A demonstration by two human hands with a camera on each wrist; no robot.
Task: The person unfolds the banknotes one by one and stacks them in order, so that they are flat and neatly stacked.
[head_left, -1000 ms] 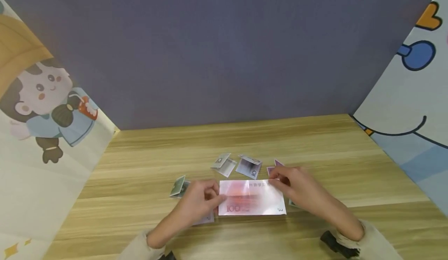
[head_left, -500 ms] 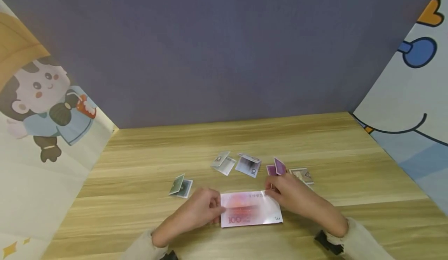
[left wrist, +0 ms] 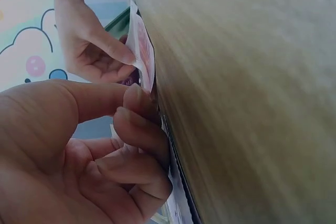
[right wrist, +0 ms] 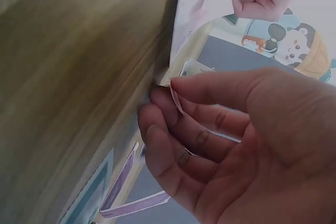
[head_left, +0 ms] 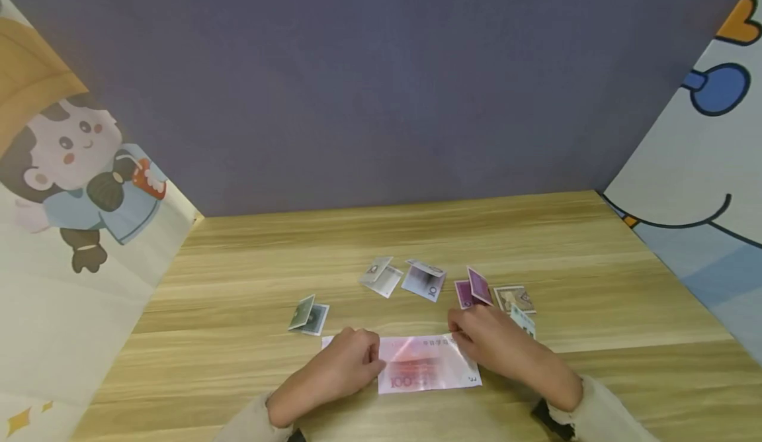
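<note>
A pink 100 banknote point(head_left: 417, 366) lies spread low over the wooden table, near its front. My left hand point(head_left: 340, 369) pinches it toward the left, thumb against curled fingers, and a pale strip shows beyond that hand. At the upper right edge my right hand point(head_left: 491, 333) pinches the paper between thumb and index finger. In the right wrist view, the banknote point(right wrist: 194, 9) curves up a little between the two hands. From the left wrist, my left hand's point(left wrist: 105, 145) fingertips appear right at the tabletop. The gripped edges are partly hidden.
Behind the hands lie several folded banknotes: a green one point(head_left: 305, 316) at left, a grey one point(head_left: 382, 278), a bluish 10 point(head_left: 424, 282), a purple one point(head_left: 476, 286), a brown one point(head_left: 516, 298) and a pale green one point(head_left: 524, 321) by the right wrist. A grey panel point(head_left: 381, 98) stands behind.
Both hands have come nearer the person with the pink banknote, lowering it in the head view. The purple, brown and pale green banknotes at right are now more exposed.
</note>
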